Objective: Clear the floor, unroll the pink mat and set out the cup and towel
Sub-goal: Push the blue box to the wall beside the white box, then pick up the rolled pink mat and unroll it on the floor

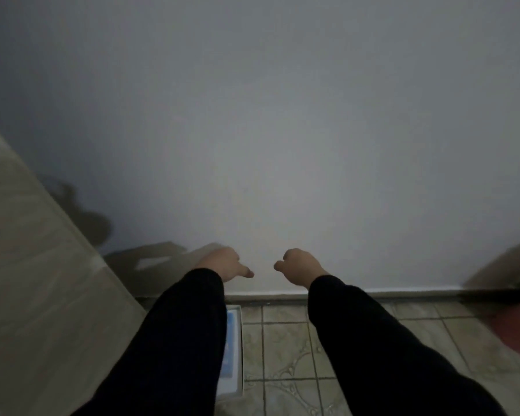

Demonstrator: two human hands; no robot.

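Both my arms, in dark sleeves, reach forward toward a plain grey wall [282, 130]. My left hand [222, 262] shows its back with the thumb pointing right; its fingers are hidden behind the hand. My right hand [297, 265] is curled into a loose fist, with nothing visible in it. A blurred brown and reddish shape [511, 310] sits at the right edge; I cannot tell what it is. No pink mat, cup or towel can be made out. The picture is dim and motion-blurred.
A tall beige cabinet side [36, 280] fills the left. A brown cardboard box [150, 259] stands against the wall behind my left hand. A flat blue and white item [233, 346] lies on the patterned tile floor [285, 355] under my left arm. A skirting board [267, 295] runs along the wall's base.
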